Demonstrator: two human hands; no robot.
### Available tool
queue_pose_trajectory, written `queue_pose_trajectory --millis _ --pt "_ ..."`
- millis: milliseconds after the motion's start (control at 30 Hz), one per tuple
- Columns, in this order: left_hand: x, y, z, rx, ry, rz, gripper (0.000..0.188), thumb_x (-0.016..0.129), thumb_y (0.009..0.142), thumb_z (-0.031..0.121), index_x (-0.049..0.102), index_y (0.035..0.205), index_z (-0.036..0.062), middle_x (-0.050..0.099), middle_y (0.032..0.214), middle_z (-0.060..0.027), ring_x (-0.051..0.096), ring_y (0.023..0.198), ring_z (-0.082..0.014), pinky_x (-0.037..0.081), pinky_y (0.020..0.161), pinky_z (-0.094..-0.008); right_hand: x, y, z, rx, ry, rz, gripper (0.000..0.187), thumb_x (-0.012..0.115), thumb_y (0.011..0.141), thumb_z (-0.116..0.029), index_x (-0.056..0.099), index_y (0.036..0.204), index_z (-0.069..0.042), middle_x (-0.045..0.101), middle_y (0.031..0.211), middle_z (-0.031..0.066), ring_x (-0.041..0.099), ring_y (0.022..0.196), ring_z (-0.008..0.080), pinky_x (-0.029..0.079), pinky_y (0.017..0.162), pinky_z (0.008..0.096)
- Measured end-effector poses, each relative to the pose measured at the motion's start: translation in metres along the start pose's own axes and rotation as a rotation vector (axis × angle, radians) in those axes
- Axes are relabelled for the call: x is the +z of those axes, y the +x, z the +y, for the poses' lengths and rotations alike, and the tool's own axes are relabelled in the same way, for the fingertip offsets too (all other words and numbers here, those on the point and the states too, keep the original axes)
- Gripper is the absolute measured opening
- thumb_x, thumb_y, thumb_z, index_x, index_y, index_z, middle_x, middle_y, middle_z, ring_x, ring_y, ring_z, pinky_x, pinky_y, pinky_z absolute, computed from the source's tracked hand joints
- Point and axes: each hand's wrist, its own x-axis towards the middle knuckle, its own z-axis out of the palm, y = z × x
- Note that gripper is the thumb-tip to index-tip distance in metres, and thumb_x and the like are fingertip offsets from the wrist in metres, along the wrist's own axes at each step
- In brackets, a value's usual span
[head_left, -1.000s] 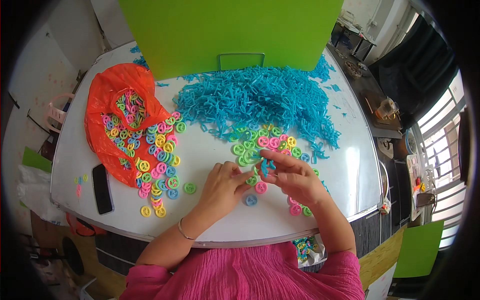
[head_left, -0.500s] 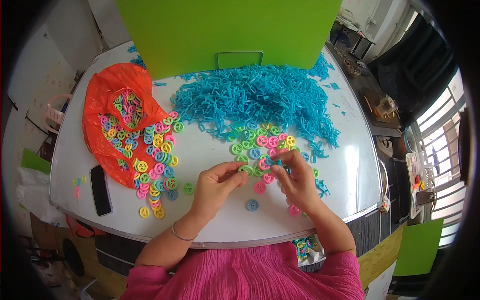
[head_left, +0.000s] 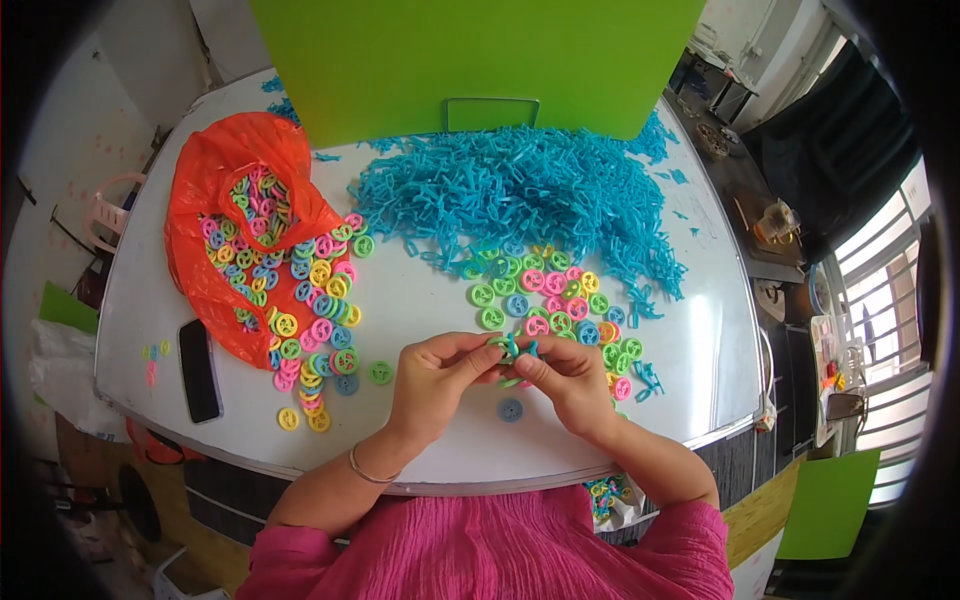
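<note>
Left hand (head_left: 440,378) pinches a green wheel (head_left: 496,343), right hand (head_left: 572,382) grips a blue clip (head_left: 531,350), fingertips nearly meeting! The wheel sits just left of the clip; fingers hide the clip's long axis, can't call it.

Bright light is coming through the barred window (head_left: 905,335) on the right, blowing out to white between the bars and casting glare on the white table (head_left: 715,335). The black curtain (head_left: 825,150) is sinking into shadow. Fisheye distortion is bowing the table's edges; darkness is rounding the corners.
</note>
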Motion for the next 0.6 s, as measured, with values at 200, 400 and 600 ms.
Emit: queue_pose_trajectory --millis 200,400,600 --pt "0.001 -0.002 -0.004 0.106 0.077 0.005 0.018 0.064 0.091 0.005 0.068 0.107 -0.0032 0.071 0.094 -0.0101 0.067 0.076 -0.0131 0.057 0.069 -0.0236 -0.007 -0.002 0.004 -0.296 -0.632 0.003 0.020 0.069 0.088 -0.007 0.067 0.107 -0.001 0.069 0.086 0.0070 0.062 0.072 0.0125 0.048 0.065 0.0252" --pt "0.001 0.000 -0.005 0.090 0.030 0.002 0.018 0.064 0.092 0.006 0.068 0.107 -0.0021 0.070 0.092 -0.0093 0.066 0.077 -0.0122 0.057 0.069 -0.0235 -0.004 -0.001 -0.003 -0.569 -0.857 0.023 0.033 0.075 0.077 0.000 0.067 0.110 -0.002 0.062 0.075 0.0080 0.059 0.066 0.0176 0.045 0.057 0.0281" --pt "0.008 -0.006 -0.007 0.343 0.187 0.014 0.017 0.061 0.092 0.001 0.068 0.107 -0.0028 0.068 0.093 -0.0078 0.066 0.080 -0.0132 0.057 0.073 -0.0238 0.003 -0.003 -0.009 -0.755 -1.015 0.095 0.049 0.074 0.073 0.004 0.063 0.120 -0.002 0.054 0.070 0.0063 0.053 0.062 0.0209 0.043 0.054 0.0336"
